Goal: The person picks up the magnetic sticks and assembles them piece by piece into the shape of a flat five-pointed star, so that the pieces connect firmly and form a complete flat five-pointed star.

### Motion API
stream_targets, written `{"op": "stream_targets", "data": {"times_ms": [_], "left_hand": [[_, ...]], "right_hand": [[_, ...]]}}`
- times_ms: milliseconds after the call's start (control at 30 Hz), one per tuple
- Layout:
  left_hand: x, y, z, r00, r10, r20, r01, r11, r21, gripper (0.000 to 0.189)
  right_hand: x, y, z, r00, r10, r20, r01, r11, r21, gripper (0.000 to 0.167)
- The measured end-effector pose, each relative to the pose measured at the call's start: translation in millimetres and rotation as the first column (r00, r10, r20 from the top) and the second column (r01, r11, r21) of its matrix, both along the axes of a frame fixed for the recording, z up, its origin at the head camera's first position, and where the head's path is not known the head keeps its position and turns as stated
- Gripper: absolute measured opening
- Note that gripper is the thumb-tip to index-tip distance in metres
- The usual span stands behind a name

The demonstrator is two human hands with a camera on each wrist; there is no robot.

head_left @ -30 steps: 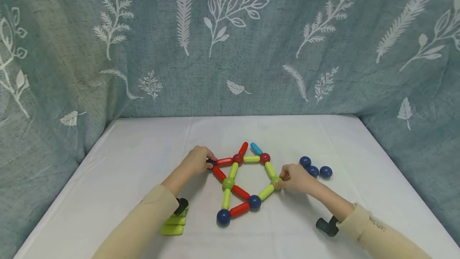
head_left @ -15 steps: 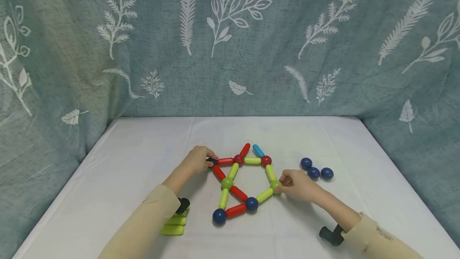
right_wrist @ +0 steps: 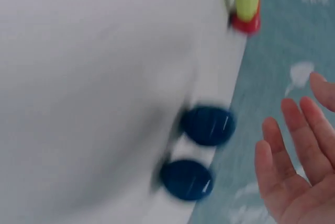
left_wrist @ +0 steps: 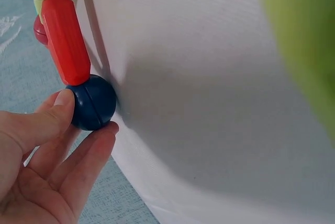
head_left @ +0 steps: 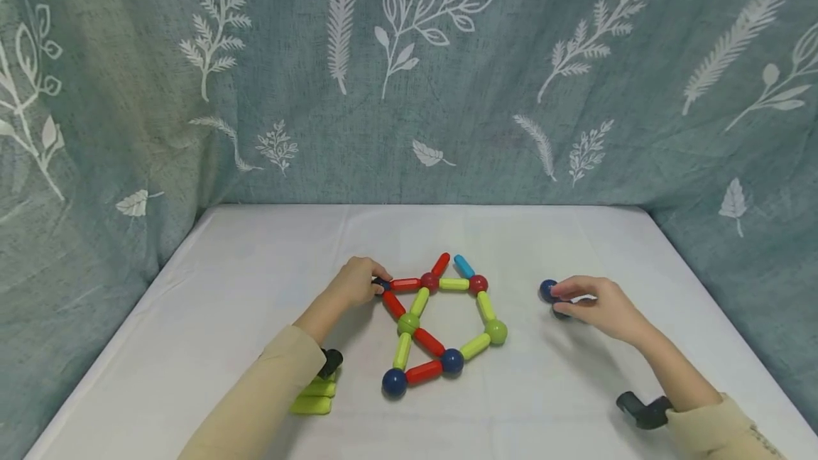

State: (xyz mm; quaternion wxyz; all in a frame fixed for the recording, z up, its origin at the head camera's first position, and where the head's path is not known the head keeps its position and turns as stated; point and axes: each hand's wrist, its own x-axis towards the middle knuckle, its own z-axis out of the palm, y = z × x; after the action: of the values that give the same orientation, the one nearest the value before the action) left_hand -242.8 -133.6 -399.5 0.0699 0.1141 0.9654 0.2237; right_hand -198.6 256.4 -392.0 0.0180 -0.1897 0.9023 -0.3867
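Note:
My left hand [head_left: 354, 284] pinches a dark blue ball [left_wrist: 95, 103] at the left corner of a flat figure of balls joined by short rods. A red rod [left_wrist: 65, 38] runs from that ball to a green ball [head_left: 409, 324]. At the right, my right hand [head_left: 601, 306] hovers by loose blue balls [head_left: 547, 291], fingers apart and holding nothing. Its fingers partly hide these balls in the head view; the right wrist view, though blurred, shows a blue ball [right_wrist: 208, 125] apart from the fingers. The figure's right corner is another green ball [head_left: 496, 332].
Several yellow-green rods [head_left: 313, 400] lie under the left forearm, partly hidden by the black wrist camera [head_left: 330, 363]. A red rod [head_left: 441, 263] and a light blue rod [head_left: 464, 265] stick out at the figure's far side. A patterned curtain [head_left: 358, 162] hangs behind the white table [head_left: 255, 247].
My right hand has let go of the green ball at the right corner and moved right to the loose blue balls. The left hand keeps its hold on the blue ball.

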Motion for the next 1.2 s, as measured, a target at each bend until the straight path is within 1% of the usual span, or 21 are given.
{"op": "stream_targets", "data": {"times_ms": [100,200,267,367,533,600,767,933,1067,1200], "left_hand": [[-0.8,0.2,0.1,1.0,-0.007,0.002,0.007,1.0,-0.019,0.018],[-1.1,0.7,-0.6,1.0,0.003,0.016,-0.003,1.0,-0.028,0.019],[-1.4,1.5,-1.2,1.0,0.003,0.014,-0.003,1.0,-0.024,0.019],[-1.9,3.6,-1.4,1.0,0.002,0.012,-0.002,1.0,-0.008,0.021],[-3.1,5.1,-1.8,1.0,0.002,0.018,-0.002,1.0,-0.001,0.021],[-3.8,4.8,-1.8,1.0,0.004,0.019,-0.004,1.0,-0.003,0.021],[-5.1,4.2,0.8,1.0,-0.002,0.012,0.002,1.0,-0.005,0.021],[-4.6,3.2,3.2,1.0,-0.003,0.016,0.004,1.0,-0.017,0.02],[-3.7,2.3,3.0,1.0,-0.002,0.023,0.002,1.0,-0.017,0.02],[-2.3,2.2,2.3,1.0,-0.015,0.014,0.015,1.0,-0.018,0.02]], "right_hand": [[-1.1,20.6,-1.2,0.999,-0.05,-0.013,0.05,0.999,0.002,0.029],[-2.6,37.2,-6.2,0.996,-0.085,0.011,0.085,0.996,0.017,0.033],[-4.2,45.5,-10.2,0.994,-0.105,0.034,0.103,0.994,0.032,0.037],[-6.9,54.1,-15.4,0.989,-0.123,0.086,0.119,0.992,0.053,0.042],[-9.9,58.9,-21.8,0.971,-0.12,0.205,0.108,0.992,0.07,0.05],[-10.1,59.0,-23.1,0.969,-0.11,0.222,0.098,0.993,0.065,0.051],[-10.8,57.9,-24.0,0.971,-0.11,0.21,0.098,0.993,0.064,0.046],[-13.7,55.4,-22.4,0.968,-0.143,0.204,0.127,0.988,0.089,0.043],[-16.8,52.4,-15.7,0.973,-0.162,0.166,0.15,0.985,0.085,0.043],[-24.7,43.1,-7.0,0.975,-0.187,0.123,0.182,0.982,0.051,0.045]]}}
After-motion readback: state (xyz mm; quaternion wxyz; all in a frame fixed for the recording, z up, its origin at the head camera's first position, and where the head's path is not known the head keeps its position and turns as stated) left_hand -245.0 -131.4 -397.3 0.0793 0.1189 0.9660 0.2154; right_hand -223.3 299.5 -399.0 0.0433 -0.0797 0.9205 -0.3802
